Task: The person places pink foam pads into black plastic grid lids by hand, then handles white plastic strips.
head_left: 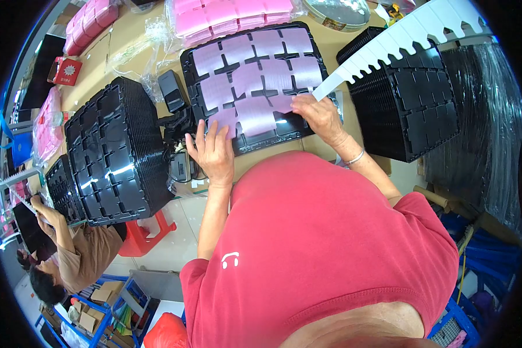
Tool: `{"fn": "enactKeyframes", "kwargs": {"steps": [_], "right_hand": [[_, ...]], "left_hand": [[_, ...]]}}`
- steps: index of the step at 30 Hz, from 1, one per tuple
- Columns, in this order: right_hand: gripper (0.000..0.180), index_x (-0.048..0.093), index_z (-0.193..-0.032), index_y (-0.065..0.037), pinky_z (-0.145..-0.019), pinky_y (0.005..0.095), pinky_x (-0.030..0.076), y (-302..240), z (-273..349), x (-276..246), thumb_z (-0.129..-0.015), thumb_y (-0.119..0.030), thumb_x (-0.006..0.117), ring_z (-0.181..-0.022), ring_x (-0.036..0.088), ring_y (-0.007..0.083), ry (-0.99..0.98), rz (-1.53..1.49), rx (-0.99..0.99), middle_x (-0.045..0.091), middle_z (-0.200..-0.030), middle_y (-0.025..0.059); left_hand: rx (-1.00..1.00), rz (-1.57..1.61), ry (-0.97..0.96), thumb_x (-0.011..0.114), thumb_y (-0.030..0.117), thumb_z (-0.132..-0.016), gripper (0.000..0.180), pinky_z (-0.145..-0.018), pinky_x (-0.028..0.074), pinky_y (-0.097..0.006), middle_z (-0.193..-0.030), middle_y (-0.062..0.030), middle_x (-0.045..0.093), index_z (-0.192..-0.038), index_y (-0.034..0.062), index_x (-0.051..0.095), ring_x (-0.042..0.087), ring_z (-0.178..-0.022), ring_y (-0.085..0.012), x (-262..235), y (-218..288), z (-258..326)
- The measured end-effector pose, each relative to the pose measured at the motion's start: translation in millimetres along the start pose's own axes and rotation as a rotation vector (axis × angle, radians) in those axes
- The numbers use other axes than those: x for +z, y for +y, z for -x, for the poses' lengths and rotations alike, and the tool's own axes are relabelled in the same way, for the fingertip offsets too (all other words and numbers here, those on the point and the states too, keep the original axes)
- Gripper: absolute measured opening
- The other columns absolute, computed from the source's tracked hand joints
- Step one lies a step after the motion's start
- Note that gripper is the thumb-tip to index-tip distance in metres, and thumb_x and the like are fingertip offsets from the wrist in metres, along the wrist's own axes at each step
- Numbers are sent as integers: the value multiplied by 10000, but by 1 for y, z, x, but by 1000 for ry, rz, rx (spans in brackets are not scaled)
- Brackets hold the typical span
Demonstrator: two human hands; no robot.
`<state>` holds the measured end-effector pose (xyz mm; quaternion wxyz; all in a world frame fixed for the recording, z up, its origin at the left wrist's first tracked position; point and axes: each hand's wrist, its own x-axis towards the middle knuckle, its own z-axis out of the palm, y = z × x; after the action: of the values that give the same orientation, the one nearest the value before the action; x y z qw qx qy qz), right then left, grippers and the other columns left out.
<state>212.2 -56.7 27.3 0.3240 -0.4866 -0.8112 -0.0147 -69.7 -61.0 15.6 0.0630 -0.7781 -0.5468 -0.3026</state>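
Note:
In front of me lies a black plastic blister tray [261, 143] with rows of rectangular compartments. Thin lilac-pink sheets [255, 116] cover most of them. At the tray's near left corner my left hand [212, 155] has its fingers spread, the tips against the edge of a lilac-pink sheet [221, 123]. My right hand [319, 119] is by the tray's right side, thumb and fingers pinched at the corner of another lilac-pink sheet [282, 104]. A bare black compartment shows below that sheet. Its far corner lies among the neighbouring sheets.
Tall stacks of black trays stand left [113, 151] and right [426, 104]. Pink sheet piles [232, 17] lie behind the tray. A white toothed strip [400, 43] hangs over the right side. Left are a black device [171, 91] and a co-worker [87, 261].

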Motion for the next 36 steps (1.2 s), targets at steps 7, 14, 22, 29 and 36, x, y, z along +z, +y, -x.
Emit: {"fn": "enactKeyframes", "kwargs": {"steps": [7,14,22,29,36], "right_hand": [[178,653,-983,-72,-842,360,488,-13,11,12,-814,-114,690,-1004,643,223,-49,-42,83,676,-1060,66],[173,649,-976,-74,-858,361,470,-17,8,14,-808,-109,668,-1000,635,225,-19,-40,117,668,-1039,77],[468,598,-1202,-85,-988,392,395,-23,14,6,-808,-310,713,-1198,529,242,-190,-61,191,590,-1251,102],[509,581,-1228,-92,-1035,406,356,-15,21,2,-798,-327,719,-1269,463,252,-259,-40,206,538,-1323,94],[429,606,-1192,-103,-1028,408,368,-4,29,12,-774,-110,703,-1249,484,241,-215,64,228,558,-1296,84]], "left_hand": [[-54,-10,-65,716,81,-720,268,-1099,233,-516,-1114,-32,643,-973,148,663,501,-1235,-268,8,-2,12],[-90,8,-61,679,70,-777,251,-1106,214,-501,-1114,-20,650,-1014,148,660,519,-1217,-259,13,-5,1],[-73,52,-92,697,95,-768,231,-1103,231,-515,-1103,-41,647,-995,128,670,529,-1200,-263,16,-9,5],[-44,60,-162,696,96,-775,212,-1102,237,-514,-1102,-46,648,-984,120,674,529,-1199,-270,16,-12,6],[-27,77,-169,686,96,-795,190,-1101,238,-516,-1104,-49,651,-983,115,669,530,-1199,-270,21,-10,1]]}}
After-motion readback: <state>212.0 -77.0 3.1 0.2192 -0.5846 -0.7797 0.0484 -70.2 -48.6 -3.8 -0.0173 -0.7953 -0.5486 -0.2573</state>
